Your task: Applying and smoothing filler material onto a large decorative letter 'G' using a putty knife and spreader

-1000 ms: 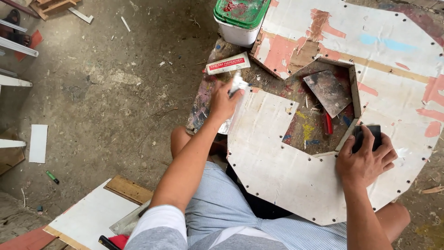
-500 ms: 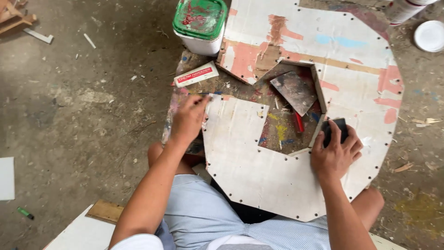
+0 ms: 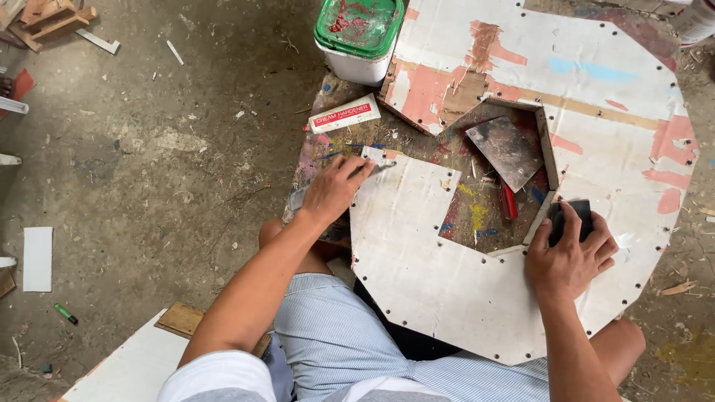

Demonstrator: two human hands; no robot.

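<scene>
A large white ring-shaped panel [image 3: 447, 275] with pink patches and a row of screws along its edge lies over my lap and a stained board. My left hand [image 3: 334, 190] grips the panel's inner left corner, fingers curled over the edge. My right hand [image 3: 570, 257] presses a dark sanding block [image 3: 572, 217] against the panel's inner right edge. In the central opening lie a metal scraper blade [image 3: 506, 151] and a red pen-like tool [image 3: 509, 201].
A white tube-shaped box [image 3: 344, 114] lies on the stained board at the panel's left. A white tub with a green lid [image 3: 360, 37] stands behind it. Wood scraps [image 3: 52, 15] sit at the far left on the concrete floor; a white board [image 3: 126, 368] lies by my left leg.
The view has shifted, so the panel sits more to the centre. My left hand has moved from near the small box down onto the panel's inner corner. The right hand stays on the block.
</scene>
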